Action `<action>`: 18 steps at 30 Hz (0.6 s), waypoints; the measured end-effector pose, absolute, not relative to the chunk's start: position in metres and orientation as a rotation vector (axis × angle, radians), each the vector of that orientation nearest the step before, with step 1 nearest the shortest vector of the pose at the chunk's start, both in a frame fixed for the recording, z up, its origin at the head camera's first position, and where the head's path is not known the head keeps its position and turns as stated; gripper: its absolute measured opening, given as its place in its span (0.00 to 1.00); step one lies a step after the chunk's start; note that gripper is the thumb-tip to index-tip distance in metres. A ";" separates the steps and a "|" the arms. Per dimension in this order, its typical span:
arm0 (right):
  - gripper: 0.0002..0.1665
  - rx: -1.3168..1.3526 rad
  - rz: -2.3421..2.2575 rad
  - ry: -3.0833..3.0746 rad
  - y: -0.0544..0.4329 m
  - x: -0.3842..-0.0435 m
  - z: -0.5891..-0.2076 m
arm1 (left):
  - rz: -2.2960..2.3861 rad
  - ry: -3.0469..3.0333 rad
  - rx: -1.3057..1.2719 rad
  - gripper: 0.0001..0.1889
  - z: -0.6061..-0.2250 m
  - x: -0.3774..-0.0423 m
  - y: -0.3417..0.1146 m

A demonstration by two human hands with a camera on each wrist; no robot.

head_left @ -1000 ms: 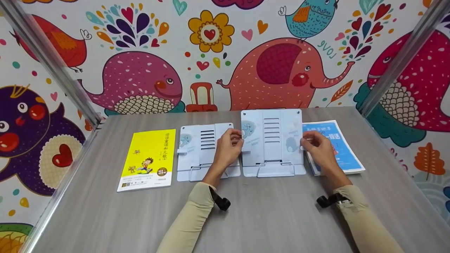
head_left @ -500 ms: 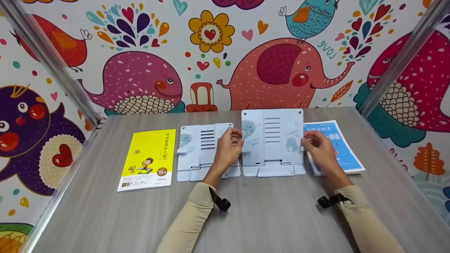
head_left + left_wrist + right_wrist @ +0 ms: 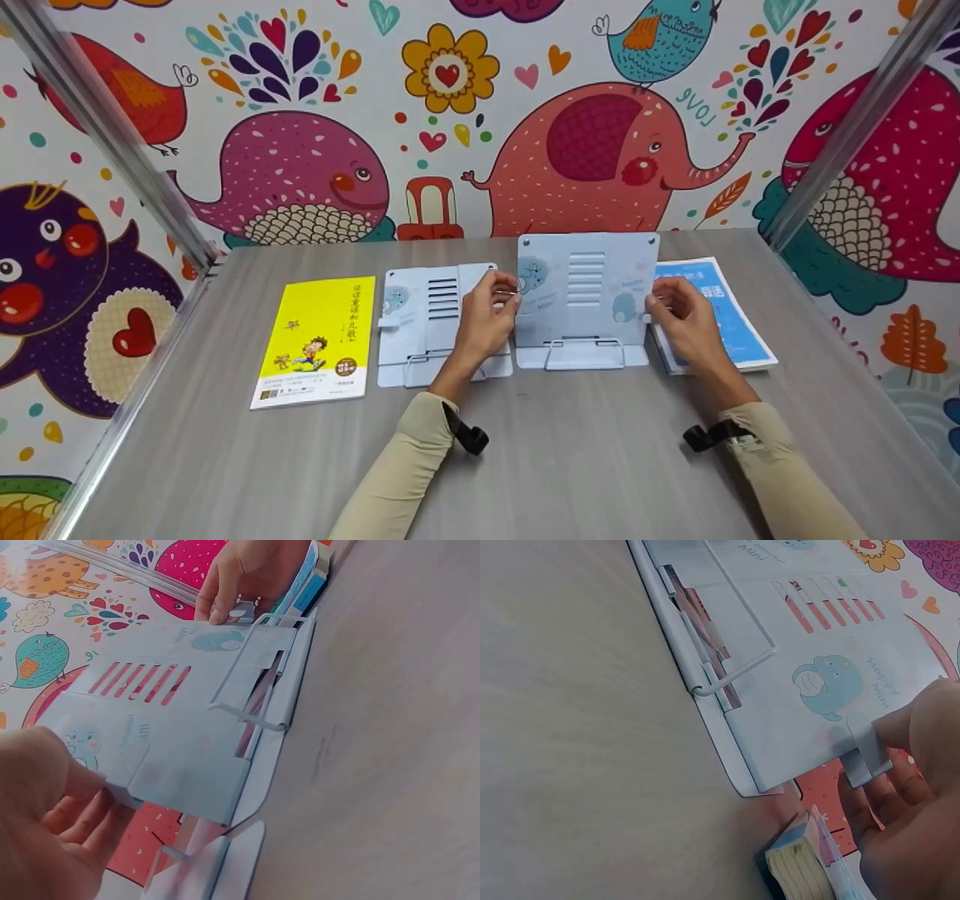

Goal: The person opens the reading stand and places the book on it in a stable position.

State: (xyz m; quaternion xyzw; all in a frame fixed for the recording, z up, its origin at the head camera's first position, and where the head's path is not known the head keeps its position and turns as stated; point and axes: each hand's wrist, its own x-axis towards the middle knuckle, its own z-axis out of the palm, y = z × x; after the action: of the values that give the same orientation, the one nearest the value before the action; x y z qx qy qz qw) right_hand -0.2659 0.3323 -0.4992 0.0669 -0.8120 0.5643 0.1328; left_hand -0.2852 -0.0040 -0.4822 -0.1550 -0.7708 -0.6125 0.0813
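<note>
A white book stand (image 3: 555, 300) with blue cartoon prints stands raised in the middle of the table, its panel tilted up from a flat base. My left hand (image 3: 489, 311) pinches the panel's left edge between thumb and fingers. At the opposite edge, my right hand (image 3: 684, 315) pinches the panel beside a small metal side tab (image 3: 866, 754). A wire page holder (image 3: 585, 354) lies across the front of the base. To the left, a second book stand (image 3: 409, 319) lies lower on the table, partly covered by my left hand.
A yellow book (image 3: 319, 337) lies at the left of the table (image 3: 570, 457). Behind my right hand lies a thick blue book (image 3: 724, 307), its left part covered by the raised stand. A cartoon-printed wall (image 3: 442, 150) closes off the back, with metal posts at both corners.
The raised stand's panel has swung more upright, and its top edge has shifted right. My right hand has moved slightly right with it. My left hand stays nearly in place.
</note>
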 end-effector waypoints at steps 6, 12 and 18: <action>0.18 0.218 1.634 -2.339 0.334 -0.260 -0.500 | -1.823 -2.291 -0.497 0.10 -0.481 -0.284 -0.005; 0.19 0.232 1.625 -2.343 0.338 -0.253 -0.499 | -1.821 -2.273 -0.524 0.10 -0.481 -0.284 -0.005; 0.19 0.245 1.612 -2.351 0.342 -0.248 -0.500 | -1.813 -2.268 -0.532 0.10 -0.482 -0.284 -0.005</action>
State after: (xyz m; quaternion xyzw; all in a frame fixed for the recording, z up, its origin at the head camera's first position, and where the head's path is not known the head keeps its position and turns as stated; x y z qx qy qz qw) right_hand -0.2479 0.3416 -0.4998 0.0847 -0.8137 0.5578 0.1399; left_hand -0.2844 -0.0045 -0.4816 -0.1794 -0.7648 -0.6115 0.0946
